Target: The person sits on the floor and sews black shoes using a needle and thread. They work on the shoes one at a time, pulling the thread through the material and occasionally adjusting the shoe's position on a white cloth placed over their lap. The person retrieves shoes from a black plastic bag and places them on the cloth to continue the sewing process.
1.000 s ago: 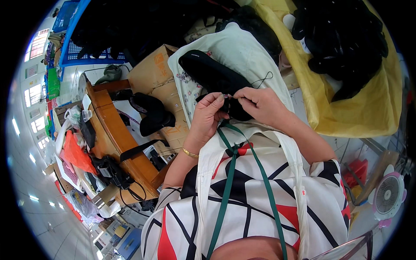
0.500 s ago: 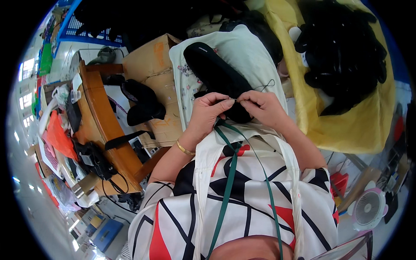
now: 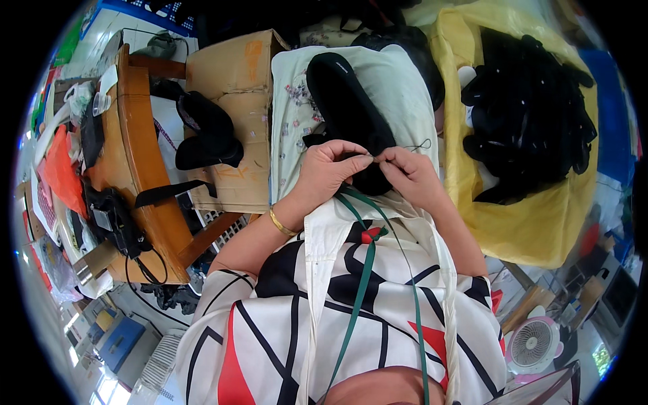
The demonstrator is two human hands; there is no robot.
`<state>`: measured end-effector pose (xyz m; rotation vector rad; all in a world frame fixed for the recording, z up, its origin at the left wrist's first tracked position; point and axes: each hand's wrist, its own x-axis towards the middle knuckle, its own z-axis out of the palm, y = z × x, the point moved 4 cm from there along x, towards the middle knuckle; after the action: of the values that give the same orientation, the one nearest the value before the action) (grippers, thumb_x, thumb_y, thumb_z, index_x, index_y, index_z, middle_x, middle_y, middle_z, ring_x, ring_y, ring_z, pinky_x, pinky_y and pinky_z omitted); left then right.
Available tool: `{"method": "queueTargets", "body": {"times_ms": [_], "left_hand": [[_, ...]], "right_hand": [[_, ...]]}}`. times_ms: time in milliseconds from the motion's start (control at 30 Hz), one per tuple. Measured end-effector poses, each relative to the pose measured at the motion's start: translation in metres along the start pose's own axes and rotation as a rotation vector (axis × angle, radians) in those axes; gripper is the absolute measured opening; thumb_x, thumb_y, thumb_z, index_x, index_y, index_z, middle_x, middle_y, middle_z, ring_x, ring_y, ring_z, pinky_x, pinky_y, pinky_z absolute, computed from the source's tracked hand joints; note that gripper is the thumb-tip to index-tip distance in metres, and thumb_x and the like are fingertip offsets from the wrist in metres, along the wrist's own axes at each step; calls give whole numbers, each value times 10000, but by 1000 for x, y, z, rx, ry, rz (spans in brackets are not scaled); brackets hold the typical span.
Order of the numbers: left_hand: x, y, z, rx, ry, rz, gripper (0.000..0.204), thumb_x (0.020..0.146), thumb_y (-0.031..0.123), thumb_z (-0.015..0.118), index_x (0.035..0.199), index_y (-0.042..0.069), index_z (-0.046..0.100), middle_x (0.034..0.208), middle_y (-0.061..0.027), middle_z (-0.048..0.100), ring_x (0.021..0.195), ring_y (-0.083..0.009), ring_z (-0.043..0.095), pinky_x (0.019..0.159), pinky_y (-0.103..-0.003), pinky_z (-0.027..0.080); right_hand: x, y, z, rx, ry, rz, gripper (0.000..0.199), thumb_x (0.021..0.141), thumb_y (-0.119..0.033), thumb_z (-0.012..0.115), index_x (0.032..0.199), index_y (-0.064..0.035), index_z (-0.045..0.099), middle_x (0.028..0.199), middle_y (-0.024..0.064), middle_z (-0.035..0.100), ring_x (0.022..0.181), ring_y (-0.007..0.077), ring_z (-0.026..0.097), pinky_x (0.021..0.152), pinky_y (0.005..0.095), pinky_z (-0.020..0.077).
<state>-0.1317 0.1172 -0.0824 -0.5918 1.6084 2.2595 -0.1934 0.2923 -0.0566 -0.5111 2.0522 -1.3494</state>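
A black cloth shoe (image 3: 347,94) with a small pale mark at its far end lies lengthwise on a whitish cloth (image 3: 406,88) in front of me. My left hand (image 3: 331,167) is closed over the near part of the shoe, thumb and forefinger pinched together; what sits between them is too small to make out. Fingertip to fingertip with it, my right hand (image 3: 412,177) pinches too. A thin dark thread (image 3: 424,144) loops out beside the right fingers. Both hands cover part of the shoe's near end.
On the right, a yellow-lined container (image 3: 513,236) holds several black shoes (image 3: 533,121). To the left stand a cardboard box (image 3: 233,81), another black shoe (image 3: 209,131) and a wooden table (image 3: 145,155). A pink-and-white fan (image 3: 533,343) is at lower right. Green cords (image 3: 361,283) hang down my front.
The view has shifted, so the surroundings sit differently in the picture. Both hands stay pinched close together; the thread loop has moved along with my right hand. The shoe's far end appears farther up.
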Motion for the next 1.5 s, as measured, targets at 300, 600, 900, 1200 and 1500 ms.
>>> {"method": "queueTargets", "body": {"times_ms": [300, 600, 900, 1200, 1500], "left_hand": [[0, 2, -3, 20, -14, -5, 158, 862, 141, 762, 982, 43, 730, 811, 9, 680, 644, -40, 552, 564, -189, 454], [4, 1, -8, -50, -6, -63, 161, 824, 103, 789, 948, 18, 732, 776, 1, 683, 610, -48, 549, 541, -187, 436], [4, 13, -6, 262, -23, -44, 131, 845, 120, 729, 897, 1, 713, 754, 0, 660, 588, -56, 547, 531, -209, 430], [7, -6, -1, 38, -74, -17, 80, 925, 76, 658, 989, 27, 659, 889, 9, 660, 751, -59, 595, 598, -212, 481], [-7, 19, 0, -2, -129, -69, 81, 971, 80, 546, 1052, 76, 545, 872, -73, 646, 746, -165, 640, 660, -291, 540]], "right_hand": [[1, 3, -1, 34, -23, -71, 160, 922, -53, 587, 1054, -2, 661, 754, 32, 620, 663, 80, 524, 630, 238, 454], [3, 1, 11, 240, 4, 172, 110, 944, -74, 600, 1011, 3, 643, 673, -16, 576, 586, 34, 521, 544, 206, 423], [10, -4, 12, 5, 64, -119, 328, 870, -164, 628, 1151, -15, 548, 671, 84, 608, 605, 173, 598, 581, 314, 471], [26, -14, -35, -114, 7, -123, 335, 905, -204, 638, 1229, -127, 604, 854, 83, 698, 716, 236, 688, 631, 348, 530], [43, -24, -13, -606, -74, -446, 167, 899, -214, 593, 1015, -99, 629, 891, 106, 635, 814, 332, 651, 669, 429, 514]]}}
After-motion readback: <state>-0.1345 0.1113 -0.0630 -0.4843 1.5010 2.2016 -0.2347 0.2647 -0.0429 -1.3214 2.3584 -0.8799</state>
